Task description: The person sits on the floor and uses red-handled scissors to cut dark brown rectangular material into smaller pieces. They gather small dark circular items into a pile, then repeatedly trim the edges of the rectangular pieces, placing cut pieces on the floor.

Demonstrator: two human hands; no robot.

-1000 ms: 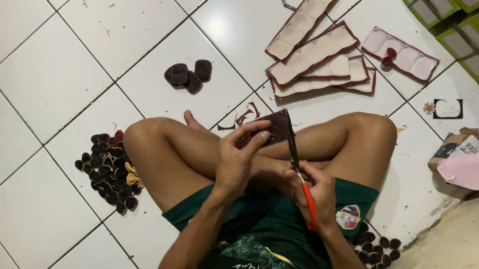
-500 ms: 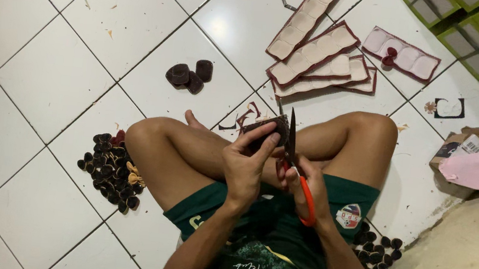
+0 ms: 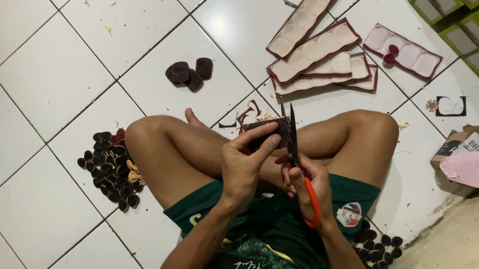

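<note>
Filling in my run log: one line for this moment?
left hand: holds dark piece | right hand: orange-handled scissors, cutting it | seated cross-legged, tiled floor

Orange-handled scissors point(image 3: 302, 172), dark maroon piece point(image 3: 267, 133), white tiles point(image 3: 46, 68)

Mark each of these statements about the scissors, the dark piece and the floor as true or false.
1. The right hand holds orange-handled scissors. True.
2. The left hand is empty. False: it holds a dark piece at the blades.
3. A heap of small dark cut shapes lies on the floor beside the person's left knee. True.
4. The cut-out strips lie stacked in the person's lap. False: they lie on the tiles beyond the knees.
5. The floor is wooden planks. False: white tiles.
</note>
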